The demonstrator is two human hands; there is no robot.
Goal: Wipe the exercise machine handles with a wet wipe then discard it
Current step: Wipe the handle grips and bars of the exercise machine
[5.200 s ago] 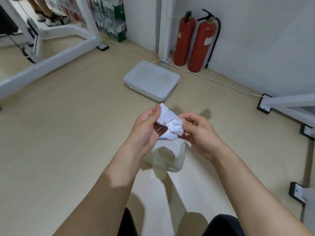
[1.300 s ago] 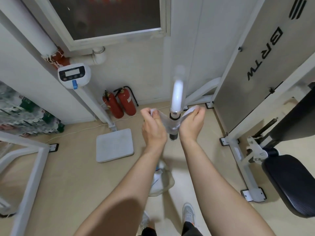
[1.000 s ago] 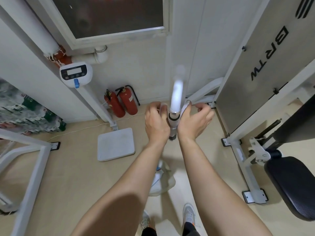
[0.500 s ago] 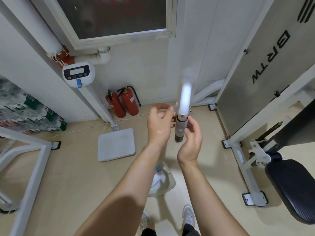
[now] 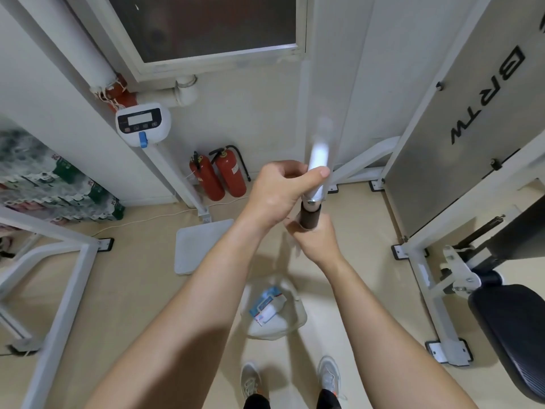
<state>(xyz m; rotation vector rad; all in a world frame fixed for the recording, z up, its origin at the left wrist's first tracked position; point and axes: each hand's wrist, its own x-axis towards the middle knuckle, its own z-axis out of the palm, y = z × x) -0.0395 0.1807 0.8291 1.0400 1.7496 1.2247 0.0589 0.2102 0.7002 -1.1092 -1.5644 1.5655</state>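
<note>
The exercise machine handle hangs in front of me: a white bar (image 5: 319, 154) ending in a metal collar and a dark grip (image 5: 309, 216). My left hand (image 5: 280, 191) is closed round the white bar just above the collar, thumb across its front. My right hand (image 5: 314, 242) is closed round the lower end of the dark grip from below. No wet wipe shows; whether it sits inside my right hand I cannot tell.
A clear plastic bag (image 5: 295, 320) with a wipes packet (image 5: 267, 305) lies on the floor by my shoes. A floor scale platform (image 5: 200, 246), its display (image 5: 143, 123) and two red fire extinguishers (image 5: 219, 178) stand ahead. Machine frame (image 5: 427, 261) and black pad (image 5: 513, 332) are at right.
My right hand slid down the handle to its lower end, baring the dark grip. My left hand closed on the white bar above it. The wipe went out of sight.
</note>
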